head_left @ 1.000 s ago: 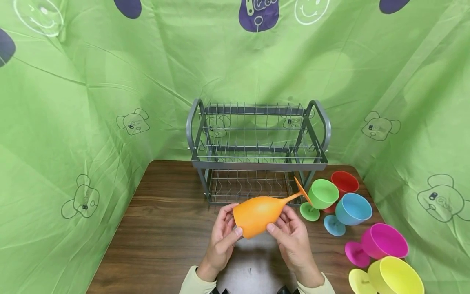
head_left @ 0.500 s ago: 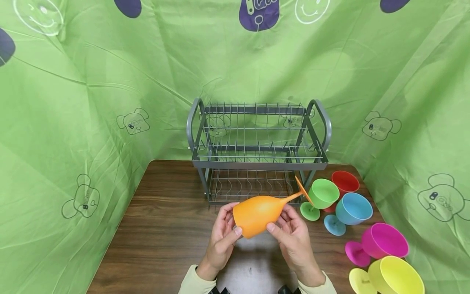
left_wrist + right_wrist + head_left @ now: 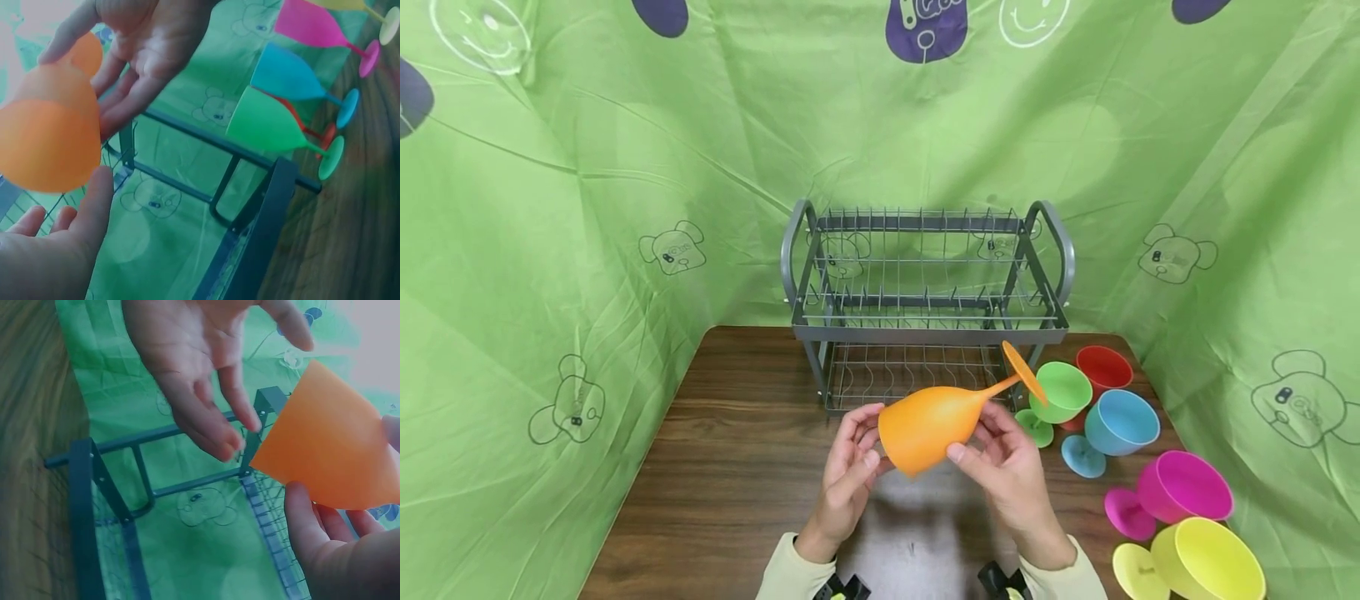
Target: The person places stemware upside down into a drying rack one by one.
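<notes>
An orange wine goblet (image 3: 931,427) is held tilted above the table, its mouth to the lower left and its round foot to the upper right. My right hand (image 3: 1013,487) grips the bowl near the stem, thumb in front and fingers behind. My left hand (image 3: 846,487) is beside the rim with fingers loosely spread. In the right wrist view, a gap shows between the left hand (image 3: 194,369) and the orange goblet (image 3: 331,444). The left wrist view shows the right hand (image 3: 150,44) around the far part of the goblet (image 3: 53,137).
A grey two-tier dish rack (image 3: 928,337) stands at the back of the wooden table (image 3: 722,467). Along the right side stand green (image 3: 1060,392), red (image 3: 1105,371), blue (image 3: 1122,423), magenta (image 3: 1183,487) and yellow (image 3: 1206,558) goblets. Green cloth (image 3: 587,250) surrounds the table.
The goblet has risen slightly, and its foot has turned more toward view. My left thumb has come off the goblet's rim, while my right hand keeps its grip.
</notes>
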A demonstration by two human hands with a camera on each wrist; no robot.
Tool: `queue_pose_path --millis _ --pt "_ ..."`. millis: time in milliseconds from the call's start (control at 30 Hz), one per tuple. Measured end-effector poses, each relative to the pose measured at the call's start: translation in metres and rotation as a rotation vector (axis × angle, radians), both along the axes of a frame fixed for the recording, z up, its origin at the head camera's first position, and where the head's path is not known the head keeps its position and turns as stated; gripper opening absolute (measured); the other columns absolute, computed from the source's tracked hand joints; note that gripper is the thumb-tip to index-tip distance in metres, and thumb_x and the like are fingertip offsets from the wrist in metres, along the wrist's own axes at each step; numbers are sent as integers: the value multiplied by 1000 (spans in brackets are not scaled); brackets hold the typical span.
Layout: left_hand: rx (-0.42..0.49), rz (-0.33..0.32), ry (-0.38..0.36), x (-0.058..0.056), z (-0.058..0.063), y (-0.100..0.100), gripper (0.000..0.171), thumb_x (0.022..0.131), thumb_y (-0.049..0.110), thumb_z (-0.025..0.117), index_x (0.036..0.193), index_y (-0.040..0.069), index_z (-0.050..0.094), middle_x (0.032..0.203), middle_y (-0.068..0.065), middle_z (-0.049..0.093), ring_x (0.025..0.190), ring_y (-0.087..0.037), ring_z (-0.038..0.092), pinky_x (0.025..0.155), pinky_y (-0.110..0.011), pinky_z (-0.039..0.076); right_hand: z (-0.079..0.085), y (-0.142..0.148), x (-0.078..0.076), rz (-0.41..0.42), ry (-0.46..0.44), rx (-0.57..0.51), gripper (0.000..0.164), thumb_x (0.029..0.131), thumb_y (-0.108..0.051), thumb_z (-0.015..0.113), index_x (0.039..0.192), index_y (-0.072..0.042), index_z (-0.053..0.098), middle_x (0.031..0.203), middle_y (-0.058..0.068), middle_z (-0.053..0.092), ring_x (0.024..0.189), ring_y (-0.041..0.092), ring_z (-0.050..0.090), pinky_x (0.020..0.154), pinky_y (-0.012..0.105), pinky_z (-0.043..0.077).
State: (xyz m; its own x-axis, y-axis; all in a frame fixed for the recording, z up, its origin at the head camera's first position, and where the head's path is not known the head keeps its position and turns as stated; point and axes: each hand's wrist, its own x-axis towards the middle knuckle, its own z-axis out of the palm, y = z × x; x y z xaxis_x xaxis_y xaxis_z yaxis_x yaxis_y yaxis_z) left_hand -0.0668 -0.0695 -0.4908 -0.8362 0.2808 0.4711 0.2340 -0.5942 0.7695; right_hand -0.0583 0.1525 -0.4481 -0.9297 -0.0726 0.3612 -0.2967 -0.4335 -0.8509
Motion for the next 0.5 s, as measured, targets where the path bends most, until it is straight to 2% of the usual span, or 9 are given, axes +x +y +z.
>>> queue_pose_path --millis 100,200,367,433,500 --pt "-57 68 7 -3 -1 -6 50 103 0 38 151 -14 27 148 -14 48 132 -19 57 102 -35 60 7 4 -2 -3 3 34 58 85 24 68 138 5 58 129 6 70 114 17 71 94 29 62" --pt "-163 189 -14 -6 -4 -11 49 104 -2 45 149 -16 29 147 -16 48 132 -21 57 100 -36 61 15 6 -4 -7 15 95 58 84 23 69 138 7 58 130 4 70 114 17 71 95 32 63" --pt "-396 473 -133 -14 -11 -17 50 100 -1 65 145 -6 45 141 -11 55 128 -21 60 95 -30 62 32 5 -9 -34 36 215 59 83 20 73 139 11 56 132 2 70 117 17 70 95 37 63" --pt "-486 581 -139 -18 -15 -20 50 97 2 72 143 0 51 139 -8 58 126 -19 61 94 -30 62 40 4 -10 -50 35 264 59 84 18 75 139 9 57 132 4 70 117 19 70 93 37 64" --pt "-569 673 -111 -23 -20 -23 50 96 5 75 141 4 55 136 -9 59 124 -20 61 93 -33 63 47 2 -12 -62 43 308 59 84 16 76 139 7 59 132 6 70 115 19 70 92 36 64"
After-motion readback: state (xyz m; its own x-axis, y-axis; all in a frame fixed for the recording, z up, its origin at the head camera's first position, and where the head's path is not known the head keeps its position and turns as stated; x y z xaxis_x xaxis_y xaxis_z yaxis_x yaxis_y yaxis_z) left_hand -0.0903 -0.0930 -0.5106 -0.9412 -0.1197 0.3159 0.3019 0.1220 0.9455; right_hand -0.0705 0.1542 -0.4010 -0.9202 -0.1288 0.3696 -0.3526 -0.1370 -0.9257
